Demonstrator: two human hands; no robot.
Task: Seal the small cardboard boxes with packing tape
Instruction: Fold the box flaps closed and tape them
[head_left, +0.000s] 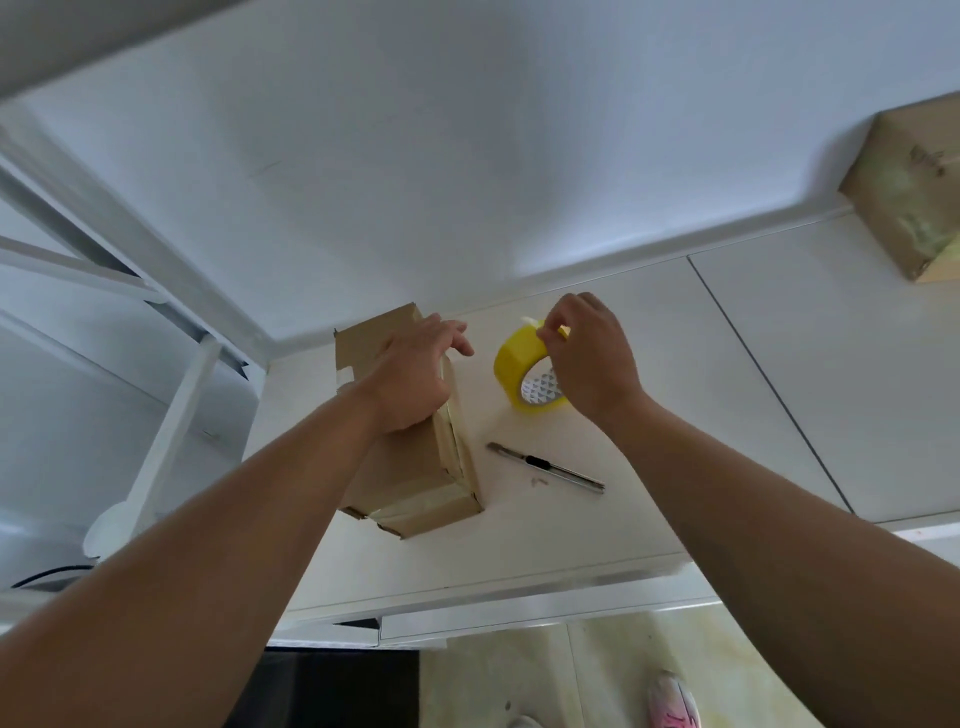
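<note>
A small brown cardboard box (415, 467) lies lengthwise on the white table (571, 519), with pale tape along its top seam and near end. My left hand (415, 374) rests on the box's far top, its fingers hanging loosely over the right edge. To the right stands a yellow roll of packing tape (514, 358) on its edge. My right hand (587, 353) is on the roll, with thumb and fingers pinching the tape at the top of the roll.
A utility knife (545, 466) lies on the table just right of the box. A second cardboard box (914, 192) with tape on it sits at the far right against the wall. White shelf framing (171, 395) stands at the left. Floor and a shoe (672, 701) show below the table edge.
</note>
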